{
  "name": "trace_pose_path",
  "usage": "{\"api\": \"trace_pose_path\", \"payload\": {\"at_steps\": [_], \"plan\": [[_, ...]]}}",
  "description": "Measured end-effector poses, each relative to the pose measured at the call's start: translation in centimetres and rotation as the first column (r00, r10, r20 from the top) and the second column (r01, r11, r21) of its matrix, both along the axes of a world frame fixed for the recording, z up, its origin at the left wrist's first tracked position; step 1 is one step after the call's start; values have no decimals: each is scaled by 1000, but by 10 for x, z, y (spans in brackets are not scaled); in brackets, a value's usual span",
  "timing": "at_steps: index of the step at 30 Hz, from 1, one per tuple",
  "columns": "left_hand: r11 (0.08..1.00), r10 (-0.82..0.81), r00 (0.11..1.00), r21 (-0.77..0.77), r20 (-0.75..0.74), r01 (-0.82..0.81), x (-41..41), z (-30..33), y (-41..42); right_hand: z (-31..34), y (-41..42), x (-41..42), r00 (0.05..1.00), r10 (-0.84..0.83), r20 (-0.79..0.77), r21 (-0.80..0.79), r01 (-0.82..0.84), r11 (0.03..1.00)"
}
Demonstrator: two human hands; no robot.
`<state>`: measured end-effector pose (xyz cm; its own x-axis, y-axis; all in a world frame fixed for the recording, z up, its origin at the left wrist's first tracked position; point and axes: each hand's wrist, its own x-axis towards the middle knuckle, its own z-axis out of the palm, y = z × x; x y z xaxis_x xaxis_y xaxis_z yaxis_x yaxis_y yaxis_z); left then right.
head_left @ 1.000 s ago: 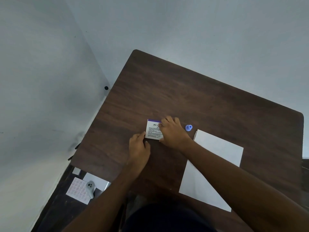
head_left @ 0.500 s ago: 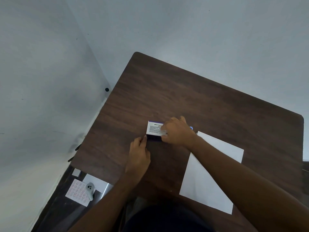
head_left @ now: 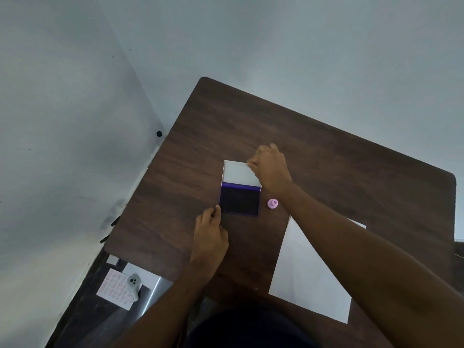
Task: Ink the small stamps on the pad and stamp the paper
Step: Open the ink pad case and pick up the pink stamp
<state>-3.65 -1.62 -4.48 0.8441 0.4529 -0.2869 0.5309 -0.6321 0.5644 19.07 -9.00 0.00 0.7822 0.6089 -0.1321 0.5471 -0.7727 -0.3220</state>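
The ink pad lies open in the middle of the brown table, its dark purple pad showing. Its white lid is folded back on the far side. My right hand pinches the lid's right far corner. My left hand presses its fingertips against the pad's near left corner. A small pink stamp stands just right of the pad, under my right forearm. The white paper lies at the near right, partly covered by my right arm.
The table stands in a corner between two pale walls. On the floor at the near left lie a pink dotted sheet and a small grey ghost-shaped thing. A black dot marks the left wall.
My right hand has swung the ink pad's lid open and back, uncovering the purple pad. A pink stamp now shows beside it. My left hand stayed at the pad's near left corner.
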Motion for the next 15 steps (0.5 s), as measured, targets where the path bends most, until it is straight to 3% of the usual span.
{"api": "trace_pose_path", "payload": {"at_steps": [15], "plan": [[999, 39, 999, -37, 6, -39, 2, 0, 2, -26, 11, 11, 994, 94, -46, -176, -101, 979]]}}
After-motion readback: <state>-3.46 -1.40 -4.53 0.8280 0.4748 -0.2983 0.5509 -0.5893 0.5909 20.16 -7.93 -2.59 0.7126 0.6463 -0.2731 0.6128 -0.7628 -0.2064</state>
